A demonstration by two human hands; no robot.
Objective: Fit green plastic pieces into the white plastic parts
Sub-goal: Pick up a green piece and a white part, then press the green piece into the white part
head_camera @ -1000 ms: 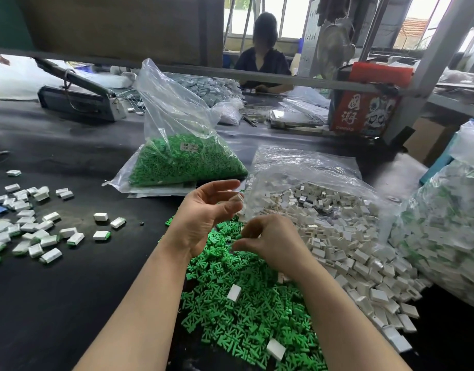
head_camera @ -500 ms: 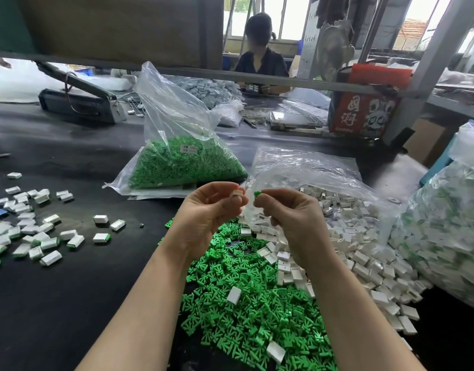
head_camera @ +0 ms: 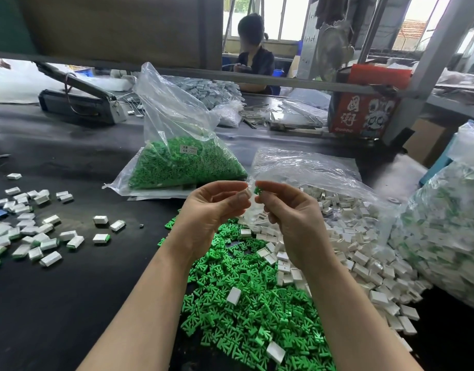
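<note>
My left hand (head_camera: 217, 210) pinches a small white plastic part (head_camera: 247, 193) between thumb and fingers. My right hand (head_camera: 292, 218) pinches a green plastic piece (head_camera: 257, 190) at its fingertips, a small gap from the white part. Both hands hover above a loose heap of green pieces (head_camera: 246, 311) on the black table (head_camera: 70, 303). A pile of white parts (head_camera: 359, 253) spills from an open clear bag to the right of the heap.
Assembled white-and-green parts (head_camera: 29, 231) lie scattered at the left. A clear bag of green pieces (head_camera: 185, 164) stands behind my hands. Another bag of parts (head_camera: 444, 236) bulges at the right edge. A sealing machine (head_camera: 78, 100) sits far left; a person sits beyond the table.
My right hand rose from the piles with a green piece and met my left hand, which holds a white part. Since half a second ago the two hands have barely shifted.
</note>
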